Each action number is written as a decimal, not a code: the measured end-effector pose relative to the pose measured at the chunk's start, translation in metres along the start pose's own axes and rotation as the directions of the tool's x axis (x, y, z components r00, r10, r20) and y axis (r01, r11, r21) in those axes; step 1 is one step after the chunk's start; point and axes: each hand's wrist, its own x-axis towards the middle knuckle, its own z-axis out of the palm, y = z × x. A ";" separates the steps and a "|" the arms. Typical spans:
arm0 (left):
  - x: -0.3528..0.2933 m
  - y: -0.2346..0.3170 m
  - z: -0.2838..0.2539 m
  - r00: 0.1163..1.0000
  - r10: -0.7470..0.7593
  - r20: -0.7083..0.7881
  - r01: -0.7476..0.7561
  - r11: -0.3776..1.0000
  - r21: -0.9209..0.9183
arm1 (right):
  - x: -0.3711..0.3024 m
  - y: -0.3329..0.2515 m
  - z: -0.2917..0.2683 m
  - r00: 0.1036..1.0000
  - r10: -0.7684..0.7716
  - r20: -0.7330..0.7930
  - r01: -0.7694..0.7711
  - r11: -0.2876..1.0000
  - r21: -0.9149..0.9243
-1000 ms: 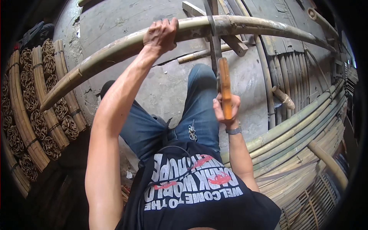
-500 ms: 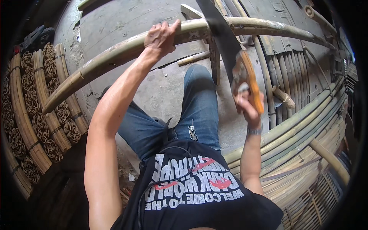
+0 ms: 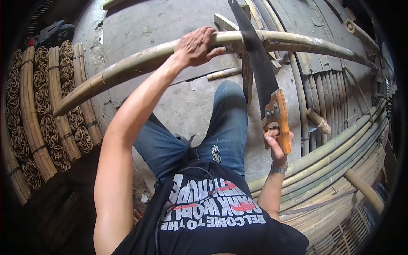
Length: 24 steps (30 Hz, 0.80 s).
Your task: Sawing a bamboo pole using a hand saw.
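Note:
A long bamboo pole (image 3: pixel 127 67) crosses in front of me, lying over a wooden support (image 3: pixel 247 80). My left hand (image 3: pixel 194 46) grips the pole from above, left of the support, its fingers over the far side and the thumb along the near side. In my right hand (image 3: pixel 278 146) is a handsaw (image 3: pixel 260 63), held by its orange-brown wooden handle. The dark blade slants up and away across the pole, just right of my left hand. Whether its teeth sit inside a cut cannot be made out.
Tied bundles of bamboo strips (image 3: pixel 34 114) stand at the left. Long bamboo poles (image 3: pixel 335 146) are stacked along the right. A short bamboo piece (image 3: pixel 224 73) lies on the floor beyond my knee, and another stub (image 3: pixel 318 121) lies to the right.
The saw and my right hand have drawn back toward me, so more of the blade shows on the near side of the pole. My left hand stays on the pole.

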 end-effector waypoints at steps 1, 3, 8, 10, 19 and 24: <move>-0.003 -0.004 0.004 0.995 -0.026 -0.096 0.023 0.999 -0.032 | 0.003 0.000 -0.002 1.000 0.003 0.026 -0.003 1.000 0.003; -0.004 0.002 -0.001 0.996 0.049 -0.073 -0.045 0.997 0.056 | 0.000 0.003 -0.005 1.000 -0.003 -0.011 0.003 0.998 0.055; 0.002 -0.004 0.000 0.985 0.158 -0.064 -0.155 0.987 0.053 | -0.001 0.007 -0.011 0.999 0.042 -0.023 -0.038 0.988 0.149; 0.006 -0.003 0.000 0.984 0.172 -0.047 -0.170 0.984 0.045 | 0.000 0.010 -0.020 0.999 0.039 0.013 -0.040 0.989 0.143; 0.013 0.012 0.003 0.995 0.092 0.049 -0.099 0.980 0.175 | 0.004 0.003 -0.007 0.987 -0.062 0.150 0.096 0.969 -0.229; 0.014 0.017 0.005 0.989 0.139 -0.052 -0.116 0.942 0.315 | -0.011 0.008 -0.010 0.973 -0.138 0.185 0.192 0.928 -0.320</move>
